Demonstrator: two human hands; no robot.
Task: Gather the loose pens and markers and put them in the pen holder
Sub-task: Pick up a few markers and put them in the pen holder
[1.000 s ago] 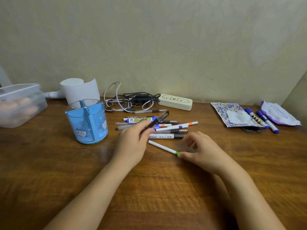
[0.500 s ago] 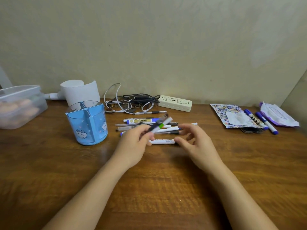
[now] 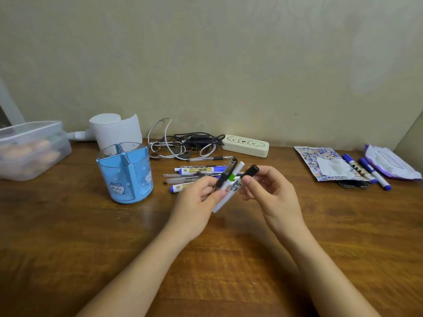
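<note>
Pens are now collecting in the left hand [image 3: 198,202]: a second ago it held one dark pen [image 3: 226,175] while the green-banded white pen [image 3: 230,184] lay on the surface [image 3: 91,248] under the right hand [image 3: 272,193]; half a second ago that white pen had joined the dark one. Now both hands are lifted above the surface, and the left fingers [image 3: 217,194] are closed around the dark pen, the white pen and what looks like a white marker [image 3: 234,187] beside them. The right fingers [image 3: 246,179] pinch a black-capped marker [image 3: 250,171], bringing it toward the bundle. The blue pen holder [image 3: 124,175] stands well to the left with nothing visible in its compartments. Several pens [image 3: 194,173] remain in the pile behind the hands, and two blue markers [image 3: 366,172] lie far to the right. My judgement: gathering is under way, nothing delivered yet, most of the task ahead
</note>
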